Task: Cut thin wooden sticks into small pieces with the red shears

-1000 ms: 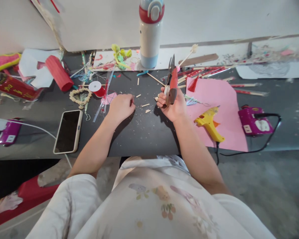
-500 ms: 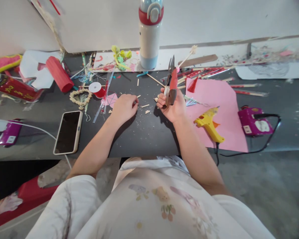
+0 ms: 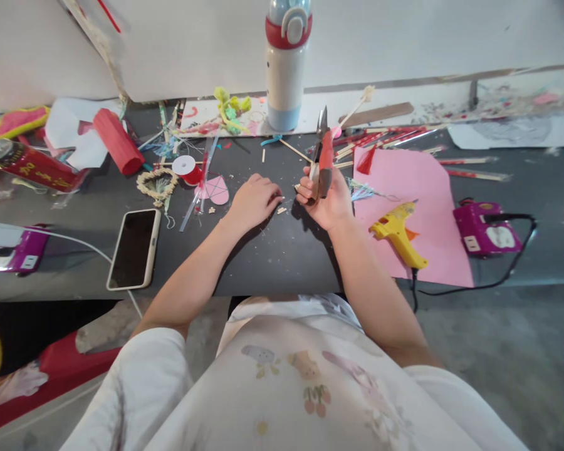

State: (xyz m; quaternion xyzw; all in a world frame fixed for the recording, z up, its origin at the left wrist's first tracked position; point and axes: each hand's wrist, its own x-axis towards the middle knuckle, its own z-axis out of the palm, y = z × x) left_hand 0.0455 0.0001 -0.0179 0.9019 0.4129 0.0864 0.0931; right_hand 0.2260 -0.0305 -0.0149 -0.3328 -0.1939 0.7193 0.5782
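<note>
My right hand [image 3: 326,200] grips red-handled cutting pliers [image 3: 323,150], blades pointing up and away, and also pinches a small wooden piece at the fingertips. My left hand [image 3: 254,200] rests knuckles-up on the black mat [image 3: 272,250], fingers curled down onto small cut wooden stick bits [image 3: 282,210]; whether it holds one is hidden. The two hands sit close together, a few centimetres apart.
A pink paper sheet [image 3: 413,188] with a yellow glue gun [image 3: 397,233] lies right of the hands. A purple power strip [image 3: 484,227], a phone [image 3: 134,247], a red ribbon spool [image 3: 188,168], a water bottle [image 3: 286,62] and several red sticks [image 3: 385,134] surround the mat.
My left hand has slid right along the mat toward the right hand and onto the wooden bits. The right hand with the pliers has stayed in place.
</note>
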